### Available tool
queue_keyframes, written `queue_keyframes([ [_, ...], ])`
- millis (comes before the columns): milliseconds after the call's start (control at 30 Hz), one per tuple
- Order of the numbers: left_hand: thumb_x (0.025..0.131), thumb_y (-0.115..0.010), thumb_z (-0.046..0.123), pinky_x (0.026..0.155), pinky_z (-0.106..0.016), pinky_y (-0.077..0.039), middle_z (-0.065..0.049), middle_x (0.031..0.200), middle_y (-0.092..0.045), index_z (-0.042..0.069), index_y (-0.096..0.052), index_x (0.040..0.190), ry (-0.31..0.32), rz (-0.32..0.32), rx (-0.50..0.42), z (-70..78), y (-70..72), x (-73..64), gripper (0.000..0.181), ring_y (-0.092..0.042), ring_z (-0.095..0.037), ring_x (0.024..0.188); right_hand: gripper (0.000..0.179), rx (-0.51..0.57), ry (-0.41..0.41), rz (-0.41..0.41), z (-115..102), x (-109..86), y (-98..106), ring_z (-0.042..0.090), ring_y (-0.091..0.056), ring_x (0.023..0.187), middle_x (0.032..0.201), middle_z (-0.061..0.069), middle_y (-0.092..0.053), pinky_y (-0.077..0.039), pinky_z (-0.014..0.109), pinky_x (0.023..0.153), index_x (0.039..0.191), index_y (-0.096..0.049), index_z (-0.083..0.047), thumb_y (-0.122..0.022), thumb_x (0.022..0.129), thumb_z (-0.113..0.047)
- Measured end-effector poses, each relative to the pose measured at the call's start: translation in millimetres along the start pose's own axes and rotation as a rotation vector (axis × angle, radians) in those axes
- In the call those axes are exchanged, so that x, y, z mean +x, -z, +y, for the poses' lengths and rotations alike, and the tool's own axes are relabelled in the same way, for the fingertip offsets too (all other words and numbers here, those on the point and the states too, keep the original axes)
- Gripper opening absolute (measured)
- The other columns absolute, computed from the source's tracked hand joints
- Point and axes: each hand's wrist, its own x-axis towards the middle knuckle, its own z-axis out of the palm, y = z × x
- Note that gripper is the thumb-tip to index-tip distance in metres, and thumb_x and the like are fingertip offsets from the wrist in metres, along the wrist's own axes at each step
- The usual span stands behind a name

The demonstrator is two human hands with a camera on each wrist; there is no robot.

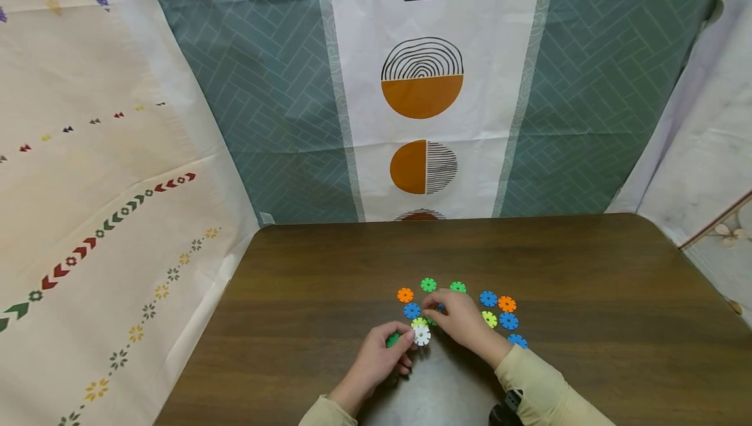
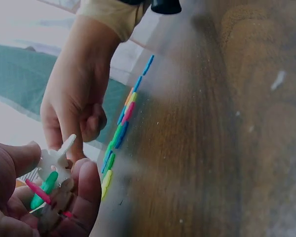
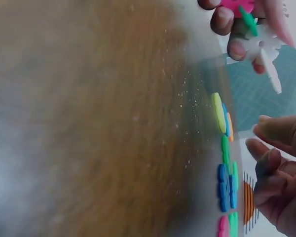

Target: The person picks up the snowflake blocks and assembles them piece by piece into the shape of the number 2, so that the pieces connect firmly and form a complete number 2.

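My left hand (image 1: 376,353) holds a small cluster of notched plastic discs joined at angles. In it are a white disc (image 1: 422,335), a green disc (image 2: 44,190) and a pink disc (image 3: 235,6). Another white disc (image 3: 270,69) stands edge-on from the cluster, towards my right hand. My right hand (image 1: 461,318) is just beyond the cluster, above the table. Between its thumb and bent index finger (image 3: 259,148) there is a gap with nothing in it.
Loose notched discs lie flat on the brown wooden table (image 1: 294,315), among them an orange disc (image 1: 405,295), a blue disc (image 1: 488,299), a green disc (image 1: 428,284) and a yellow disc (image 1: 489,319). A patterned cloth (image 1: 423,21) hangs behind the table.
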Motion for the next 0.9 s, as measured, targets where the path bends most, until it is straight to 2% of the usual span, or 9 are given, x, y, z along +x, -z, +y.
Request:
queue_keyframes([
  [100,0.097,-0.061,0.017,0.053,-0.031,-0.055,-0.015,0.088,-0.067,-0.002,-0.065,0.105,0.014,-0.008,-0.004,0.6,0.7,-1.8,0.021,-0.059,-0.014,0.057,0.009,-0.079,0.001,-0.035,-1.8,6.6,-5.0,0.014,-0.064,0.083,0.091,-0.005,-0.065,-0.053,0.036,0.074,0.095,-0.073,-0.013,-0.075,0.086,-0.017],
  [233,0.095,-0.065,0.018,0.052,-0.030,-0.055,-0.015,0.081,-0.066,-0.002,-0.062,0.104,0.041,-0.011,-0.012,0.9,1.6,-3.5,0.022,-0.059,-0.013,0.054,0.017,-0.153,-0.027,-0.069,-4.6,12.8,-11.3,0.016,-0.062,0.081,0.090,-0.002,-0.062,-0.053,0.036,0.071,0.100,-0.073,-0.013,-0.076,0.085,-0.021],
  [367,0.093,-0.068,0.018,0.048,-0.025,-0.052,-0.014,0.074,-0.065,0.000,-0.060,0.103,0.066,-0.008,-0.015,0.7,2.2,-4.2,0.022,-0.060,-0.013,0.052,0.022,-0.212,-0.039,-0.070,-6.1,17.3,-16.7,0.016,-0.059,0.078,0.088,-0.001,-0.059,-0.051,0.034,0.066,0.100,-0.072,-0.012,-0.079,0.082,-0.024],
  [500,0.095,-0.066,0.016,0.049,-0.025,-0.052,-0.015,0.082,-0.068,-0.001,-0.058,0.104,0.054,-0.017,-0.026,0.1,3.2,-4.8,0.021,-0.060,-0.013,0.054,0.020,-0.233,-0.020,-0.051,-6.8,19.9,-19.4,0.016,-0.056,0.074,0.084,-0.001,-0.055,-0.049,0.033,0.063,0.093,-0.070,-0.013,-0.081,0.080,-0.023],
  [667,0.099,-0.058,0.015,0.056,-0.032,-0.056,-0.017,0.094,-0.069,-0.003,-0.057,0.107,0.042,-0.016,-0.023,-2.5,5.0,-3.4,0.019,-0.061,-0.015,0.060,0.027,-0.185,-0.032,-0.053,-8.7,21.5,-18.6,0.013,-0.052,0.070,0.079,-0.004,-0.053,-0.045,0.031,0.061,0.085,-0.059,-0.014,-0.084,0.077,-0.019],
  [767,0.101,-0.055,0.015,0.059,-0.036,-0.057,-0.019,0.097,-0.069,-0.003,-0.058,0.113,0.033,-0.012,-0.023,-3.0,6.1,-3.3,0.022,-0.062,-0.017,0.062,0.028,-0.091,-0.054,-0.079,-8.9,20.3,-16.7,0.010,-0.049,0.067,0.074,-0.007,-0.052,-0.042,0.028,0.059,0.085,-0.054,-0.014,-0.082,0.079,-0.014],
  [900,0.102,-0.053,0.018,0.059,-0.032,-0.056,-0.017,0.099,-0.069,-0.001,-0.058,0.121,0.023,-0.002,-0.024,-1.3,7.6,-4.6,0.027,-0.062,-0.015,0.061,0.019,0.034,-0.059,-0.076,-6.7,16.1,-13.1,0.009,-0.052,0.068,0.074,-0.009,-0.055,-0.045,0.027,0.062,0.089,-0.058,-0.015,-0.076,0.084,-0.009],
])
